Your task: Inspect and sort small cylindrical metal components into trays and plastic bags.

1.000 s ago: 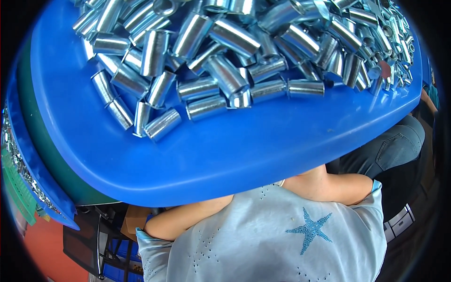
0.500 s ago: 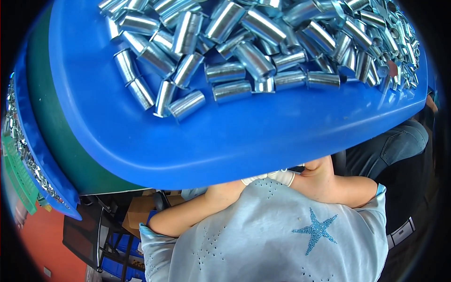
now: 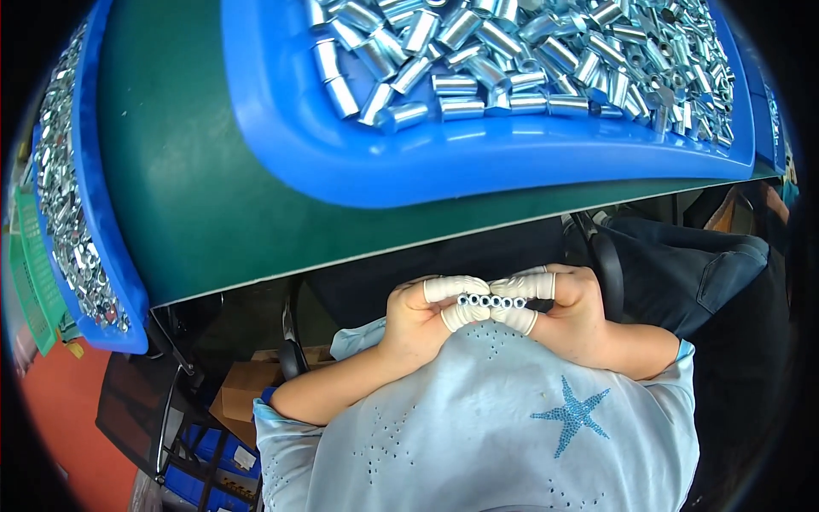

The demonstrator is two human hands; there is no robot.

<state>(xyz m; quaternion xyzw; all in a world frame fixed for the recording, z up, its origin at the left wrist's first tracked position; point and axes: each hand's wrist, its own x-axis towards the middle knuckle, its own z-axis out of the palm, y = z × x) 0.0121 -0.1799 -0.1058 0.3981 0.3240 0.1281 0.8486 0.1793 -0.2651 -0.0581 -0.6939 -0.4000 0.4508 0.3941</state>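
Close to my chest, a short row of several shiny metal flanged sleeves (image 3: pixel 496 301) lies side by side, their round open ends showing. My left hand (image 3: pixel 418 311) pinches the left part of the row between finger and thumb. The right part is pinched the same way by my right hand (image 3: pixel 573 305). White finger covers are on the gripping fingers and thumbs, which meet at the middle of the row. Beyond my hands, a blue tray (image 3: pixel 341 183) holds a heap of loose sleeves (image 3: pixel 486 72) like these.
The blue tray stands on a green tabletop (image 3: pixel 179 205), whose near edge lies just beyond my hands. At the left is another blue tray (image 3: pixel 101 230) of small metal parts, beside a green basket (image 3: pixel 36 273). A cardboard box (image 3: pixel 243 392) sits low at the left.
The view has shifted, so the tray appears farther off and smaller. My hands, mostly hidden behind the tray's edge before, now show fully with the row of sleeves between them.
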